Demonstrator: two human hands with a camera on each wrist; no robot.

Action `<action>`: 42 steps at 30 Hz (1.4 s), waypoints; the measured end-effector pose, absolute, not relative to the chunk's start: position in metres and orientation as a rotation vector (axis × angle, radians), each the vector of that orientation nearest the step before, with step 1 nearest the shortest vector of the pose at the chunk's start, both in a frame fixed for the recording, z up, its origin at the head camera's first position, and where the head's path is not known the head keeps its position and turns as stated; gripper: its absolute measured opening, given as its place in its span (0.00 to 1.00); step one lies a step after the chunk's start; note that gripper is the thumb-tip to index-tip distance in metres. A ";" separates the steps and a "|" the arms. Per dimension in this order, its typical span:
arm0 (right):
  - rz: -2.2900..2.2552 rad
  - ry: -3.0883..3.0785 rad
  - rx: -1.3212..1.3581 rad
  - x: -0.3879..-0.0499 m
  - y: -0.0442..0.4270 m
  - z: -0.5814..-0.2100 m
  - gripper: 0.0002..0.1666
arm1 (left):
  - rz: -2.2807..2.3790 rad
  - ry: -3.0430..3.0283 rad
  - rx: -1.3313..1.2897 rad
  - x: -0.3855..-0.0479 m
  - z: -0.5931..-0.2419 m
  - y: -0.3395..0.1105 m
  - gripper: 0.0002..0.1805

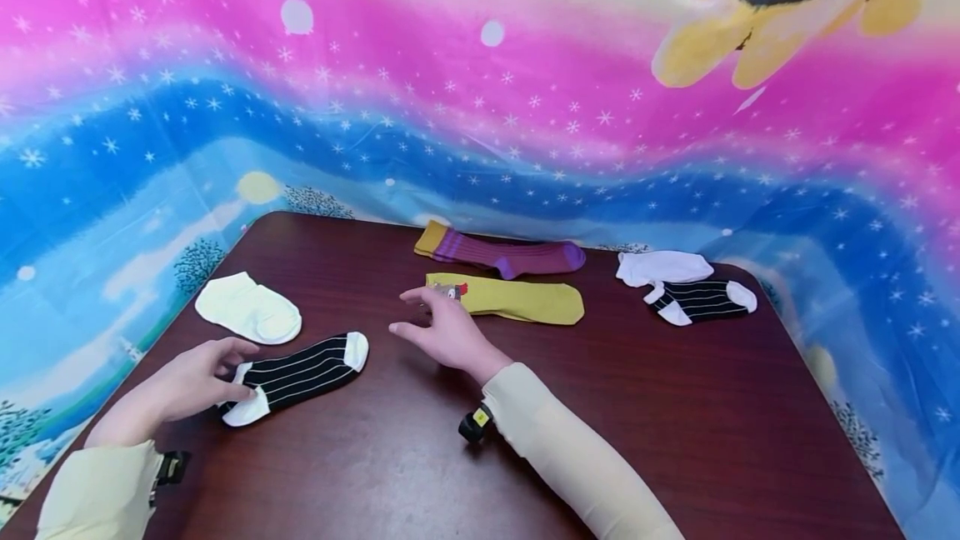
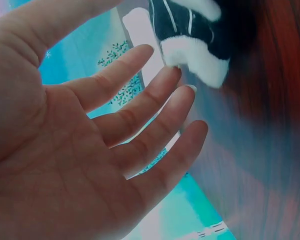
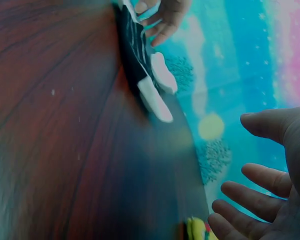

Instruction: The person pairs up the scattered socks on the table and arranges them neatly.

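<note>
Over the near end of a black-and-white striped sock [image 1: 311, 369] at the left of the table, my left hand [image 1: 191, 382] has its thumb and fingers spread apart. Its fingers [image 2: 155, 135] look loosely extended in the left wrist view, with the striped sock [image 2: 195, 50] beyond them. Whether the thumb touches the cloth I cannot tell. My right hand [image 1: 450, 336] hovers near the middle, fingers apart, holding nothing. It partly covers the patterned end of a yellow sock [image 1: 525, 300]. In the right wrist view the right fingers [image 3: 255, 200] are relaxed.
A white sock [image 1: 247, 308] lies behind the striped one. A purple sock with a mustard cuff [image 1: 510, 252] lies at the back. Another white sock [image 1: 667, 267] and striped sock [image 1: 705, 302] lie back right. A printed cloth [image 1: 450, 107] hangs around the dark table [image 1: 675, 407].
</note>
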State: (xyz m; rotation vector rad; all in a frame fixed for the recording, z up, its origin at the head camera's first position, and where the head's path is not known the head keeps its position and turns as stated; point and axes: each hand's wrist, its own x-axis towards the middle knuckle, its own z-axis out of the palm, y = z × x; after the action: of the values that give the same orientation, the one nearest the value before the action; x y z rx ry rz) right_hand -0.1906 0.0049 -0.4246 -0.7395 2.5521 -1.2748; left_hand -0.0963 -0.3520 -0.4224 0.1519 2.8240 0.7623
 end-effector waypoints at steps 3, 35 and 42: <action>-1.207 2.567 -0.774 -0.191 -0.007 -0.427 0.34 | 0.769 2.810 0.137 -0.097 -0.422 -0.353 0.36; -0.810 2.759 -0.821 -0.176 -0.070 -0.458 0.22 | 0.815 2.817 0.104 -0.101 -0.436 -0.339 0.20; -0.869 2.734 -0.807 -0.176 -0.069 -0.459 0.19 | 0.863 2.800 0.158 -0.102 -0.438 -0.345 0.14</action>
State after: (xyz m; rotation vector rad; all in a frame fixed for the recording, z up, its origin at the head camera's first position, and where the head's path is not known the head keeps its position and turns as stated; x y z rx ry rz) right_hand -0.1761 -0.0691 -0.4591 -0.8069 2.7342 -0.8692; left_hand -0.1018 -0.3454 -0.4384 0.1577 2.8005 0.8625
